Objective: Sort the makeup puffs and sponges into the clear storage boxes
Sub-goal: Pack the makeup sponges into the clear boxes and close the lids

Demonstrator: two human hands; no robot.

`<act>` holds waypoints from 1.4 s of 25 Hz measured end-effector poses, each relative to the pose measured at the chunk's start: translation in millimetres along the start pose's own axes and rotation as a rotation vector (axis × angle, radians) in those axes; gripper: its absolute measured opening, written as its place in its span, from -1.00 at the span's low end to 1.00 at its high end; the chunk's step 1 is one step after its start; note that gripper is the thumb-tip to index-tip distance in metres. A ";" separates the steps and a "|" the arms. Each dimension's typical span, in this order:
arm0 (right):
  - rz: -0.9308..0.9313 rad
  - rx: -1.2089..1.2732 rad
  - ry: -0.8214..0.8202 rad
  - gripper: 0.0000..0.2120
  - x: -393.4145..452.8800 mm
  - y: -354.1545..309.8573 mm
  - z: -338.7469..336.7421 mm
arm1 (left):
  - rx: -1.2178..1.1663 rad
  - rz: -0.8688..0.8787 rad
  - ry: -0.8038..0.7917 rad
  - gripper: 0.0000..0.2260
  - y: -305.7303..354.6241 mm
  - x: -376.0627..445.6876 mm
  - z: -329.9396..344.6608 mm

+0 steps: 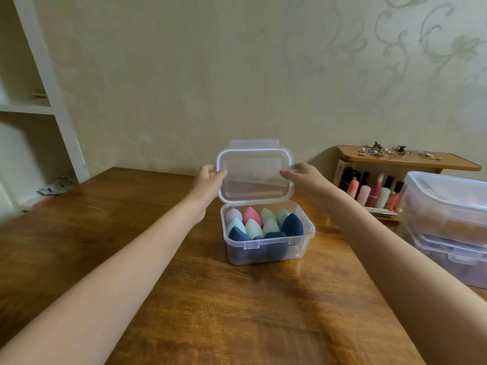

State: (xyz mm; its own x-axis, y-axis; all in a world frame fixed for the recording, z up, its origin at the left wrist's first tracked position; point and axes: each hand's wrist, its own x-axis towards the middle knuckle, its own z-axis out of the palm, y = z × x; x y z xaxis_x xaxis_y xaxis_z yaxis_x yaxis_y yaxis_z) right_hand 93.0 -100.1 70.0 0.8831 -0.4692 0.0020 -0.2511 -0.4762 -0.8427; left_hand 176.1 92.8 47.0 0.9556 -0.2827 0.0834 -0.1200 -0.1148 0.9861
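A small clear storage box [305, 243] stands on the wooden table [184, 299], filled with several egg-shaped makeup sponges: a pink one [251, 215], a lilac one [233, 215], mint ones and navy ones [293, 224]. Its hinged clear lid [255, 175] stands upright. My left hand [208, 177] grips the lid's left edge. On the lid's right edge, my right hand [303, 176] holds it with the thumb in front.
Two stacked clear boxes [445, 222] with closed lids sit at the right edge. Behind them a small wooden rack [405, 160] carries jewellery on top and lipstick tubes [374, 192] below. A white shelf unit [39, 101] stands at the left.
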 end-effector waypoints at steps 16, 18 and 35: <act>-0.428 -0.858 -0.152 -0.52 -118.6 2.1 -8.3 | 0.870 0.962 0.084 -0.68 9.2 -110.0 -24.8; -0.371 -0.914 -0.237 -0.40 -123.2 2.9 -6.7 | 0.888 0.761 -0.168 -0.79 1.8 -118.0 -26.4; -0.455 -0.990 0.107 -0.63 -142.5 27.7 32.0 | 0.975 0.528 -0.175 -0.89 -13.3 -132.0 -13.7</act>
State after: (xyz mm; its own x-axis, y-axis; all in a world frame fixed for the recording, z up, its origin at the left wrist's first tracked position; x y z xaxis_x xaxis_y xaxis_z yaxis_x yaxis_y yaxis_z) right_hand -27.1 -22.6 29.1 0.9470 -0.1374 0.2902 -0.1597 -0.9857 0.0545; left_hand 55.2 144.7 24.8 0.6810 -0.6374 0.3603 -0.7314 -0.6159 0.2928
